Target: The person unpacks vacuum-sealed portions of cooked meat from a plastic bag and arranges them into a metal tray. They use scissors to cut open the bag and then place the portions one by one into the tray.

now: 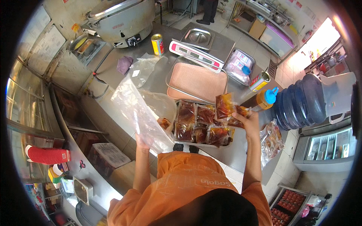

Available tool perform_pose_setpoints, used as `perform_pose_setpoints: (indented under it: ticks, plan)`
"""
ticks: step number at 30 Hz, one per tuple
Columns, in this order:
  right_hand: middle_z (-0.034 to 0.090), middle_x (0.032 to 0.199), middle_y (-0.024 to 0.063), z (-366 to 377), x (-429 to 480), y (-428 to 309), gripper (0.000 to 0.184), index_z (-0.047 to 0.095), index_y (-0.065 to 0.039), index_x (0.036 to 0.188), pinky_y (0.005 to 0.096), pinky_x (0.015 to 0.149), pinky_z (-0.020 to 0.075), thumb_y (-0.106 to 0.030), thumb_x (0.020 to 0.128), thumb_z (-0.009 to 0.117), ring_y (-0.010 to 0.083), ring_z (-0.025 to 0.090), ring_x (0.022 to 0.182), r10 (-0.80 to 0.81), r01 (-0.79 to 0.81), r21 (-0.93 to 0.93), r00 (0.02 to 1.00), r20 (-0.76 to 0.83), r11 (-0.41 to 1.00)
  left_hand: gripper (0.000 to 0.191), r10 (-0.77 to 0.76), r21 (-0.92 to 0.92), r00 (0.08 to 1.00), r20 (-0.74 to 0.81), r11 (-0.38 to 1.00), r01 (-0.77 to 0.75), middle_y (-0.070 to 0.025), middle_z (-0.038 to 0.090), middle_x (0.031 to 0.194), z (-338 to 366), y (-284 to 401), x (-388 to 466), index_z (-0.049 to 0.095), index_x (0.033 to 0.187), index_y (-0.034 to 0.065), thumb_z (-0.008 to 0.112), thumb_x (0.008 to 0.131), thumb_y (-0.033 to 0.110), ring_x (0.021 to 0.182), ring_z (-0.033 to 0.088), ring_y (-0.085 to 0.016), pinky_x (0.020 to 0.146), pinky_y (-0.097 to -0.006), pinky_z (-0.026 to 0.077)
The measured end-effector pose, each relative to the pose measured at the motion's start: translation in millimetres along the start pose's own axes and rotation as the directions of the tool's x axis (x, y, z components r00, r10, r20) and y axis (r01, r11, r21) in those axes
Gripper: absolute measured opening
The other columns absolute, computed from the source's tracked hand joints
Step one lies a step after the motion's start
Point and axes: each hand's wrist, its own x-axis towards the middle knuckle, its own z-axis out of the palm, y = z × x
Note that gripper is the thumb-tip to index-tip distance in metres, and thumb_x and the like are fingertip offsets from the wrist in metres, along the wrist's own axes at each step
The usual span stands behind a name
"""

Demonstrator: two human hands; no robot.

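My left hand (142,142) grips a large clear plastic bag (133,110), held up at the table's near left side. A brown sauce sachet (163,123) shows low in or behind the bag; which one I cannot tell. My right hand (245,121) pinches clear sachets of brown sauce (224,106), raised over the right end of a metal tray. Several more filled sachets (185,113) lie in rows in that tray (223,145), directly in front of my body. Part of my left fingers is hidden by the bag.
Behind the tray sit a pink perforated basket (198,80), a digital scale (195,55) and a tin can (157,44). To the right stand a blue-capped bottle (267,98), a large blue water jug (297,101) and a bag of sachets (272,141). A person's legs (209,11) show beyond the table.
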Motion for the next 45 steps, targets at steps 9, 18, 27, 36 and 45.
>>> perform_pose_setpoints:
  ticks: [9,18,27,36,45]
  plan:
    - [0.073,0.1,0.0102,29.1,26.8,83.2,0.039,0.07,0.003,0.111,0.0323,0.082,0.0523,-0.011,0.076,0.082,0.018,0.068,0.088,0.038,-0.011,-0.148,0.983,0.18,0.989,0.061,0.135,0.072,0.965,-0.224,0.99,-0.122,-0.0164,0.052,0.139,9.0,9.2,-2.3,0.038,0.148,0.008,0.041,0.103,0.048,0.12,0.056,-0.033,0.1,-0.0523,0.049]
    - [0.07,0.094,0.0074,10.3,34.8,117.6,0.04,0.063,0.0,0.119,0.0284,0.069,0.0496,0.0,0.08,0.075,0.014,0.063,0.081,-0.107,0.107,-0.186,0.994,0.01,0.977,0.06,0.126,0.104,0.954,-0.271,0.989,-0.101,-0.0162,0.052,0.139,13.7,-1.2,4.8,0.037,0.149,0.0083,0.041,0.103,0.047,0.12,0.056,-0.033,0.1,-0.0517,0.049]
    - [0.063,0.103,0.0154,29.8,21.1,91.4,0.039,0.067,-0.005,0.115,0.0398,0.083,0.0489,0.003,0.077,0.071,0.0337,0.06,0.09,-0.625,0.489,-0.678,0.779,0.056,0.549,0.06,0.101,0.083,0.959,-0.265,0.993,-0.082,-0.016,0.052,0.139,12.1,-11.7,13.2,0.037,0.149,0.0086,0.041,0.103,0.047,0.121,0.056,-0.033,0.1,-0.0511,0.049]
    - [0.063,0.097,0.0074,56.5,9.5,89.4,0.041,0.075,-0.016,0.109,0.0441,0.093,0.0364,-0.025,0.07,0.081,0.0254,0.058,0.1,-0.464,0.498,-0.832,0.814,0.35,0.246,0.059,0.047,0.028,0.976,-0.214,0.999,-0.042,-0.0157,0.052,0.14,14.7,-31.5,21.7,0.037,0.149,0.0088,0.041,0.103,0.046,0.121,0.056,-0.032,0.101,-0.0506,0.048]
    - [0.065,0.099,0.0094,58.6,-16.7,-5.6,0.022,0.072,-0.007,0.101,0.0411,0.085,0.0488,-0.009,0.079,0.072,0.0301,0.061,0.096,-0.535,0.604,-0.422,0.796,0.283,0.676,0.058,-0.032,0.128,0.995,-0.1,0.991,0.044,-0.0148,0.05,0.142,58.5,-49.8,22.0,0.036,0.149,0.0075,0.039,0.104,0.045,0.123,0.054,-0.031,0.104,-0.0474,0.047]
